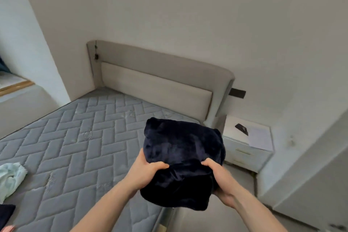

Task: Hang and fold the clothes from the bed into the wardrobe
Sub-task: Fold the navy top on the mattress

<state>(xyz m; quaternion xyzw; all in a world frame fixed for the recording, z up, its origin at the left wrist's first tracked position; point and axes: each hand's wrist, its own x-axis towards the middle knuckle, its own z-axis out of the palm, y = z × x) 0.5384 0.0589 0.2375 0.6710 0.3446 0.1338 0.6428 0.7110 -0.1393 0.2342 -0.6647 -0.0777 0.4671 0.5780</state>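
Observation:
A folded dark navy plush garment [180,149] is held up in the air over the right edge of the bed. My left hand [146,171] grips its left side, thumb on top. My right hand [220,179] grips its right side, fingers curled over the fabric. The bed's grey quilted mattress [79,137] lies bare below. A light mint garment [11,177] lies crumpled at the bed's left edge, and a dark cloth [5,214] shows at the bottom left corner. A white wardrobe panel [316,184] stands at the right.
A beige padded headboard [156,83] backs the bed against the wall. A white nightstand [246,145] beside it carries a dark phone [242,129] and a paper sheet [260,138]. A narrow floor strip runs between bed and wardrobe. A window ledge [15,84] is at the left.

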